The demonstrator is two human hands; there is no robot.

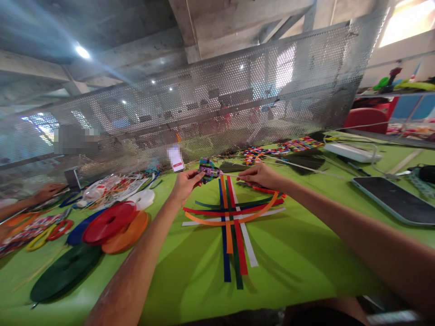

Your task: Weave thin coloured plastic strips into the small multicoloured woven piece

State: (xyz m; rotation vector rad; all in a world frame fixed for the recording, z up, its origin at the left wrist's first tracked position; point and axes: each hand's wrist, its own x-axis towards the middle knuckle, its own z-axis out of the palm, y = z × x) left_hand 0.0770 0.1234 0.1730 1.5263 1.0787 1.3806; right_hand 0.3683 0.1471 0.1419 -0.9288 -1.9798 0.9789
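My left hand [188, 184] is closed on a small woven piece [208, 171] in purple, teal and black checks. A thin pale strip [231, 175] runs from that piece to the pinched fingertips of my right hand [255, 175]. Below both hands, flat ribbons lie crossed on the green table. Upright in the cross are a blue ribbon [225, 253], an orange ribbon [229, 237], a green ribbon, a red ribbon [242, 253] and a white ribbon [250, 253]. Others pass sideways through them, including a curved orange ribbon [200, 220].
Red [102, 226], orange [137, 233], dark green [64, 276], blue and white ribbon rolls lie left, beside scissors [61, 230]. Another person's hand [50, 192] is at far left. A phone [396, 199] and white power strip [351, 152] lie right. Perforated metal mesh [204, 104] stands behind.
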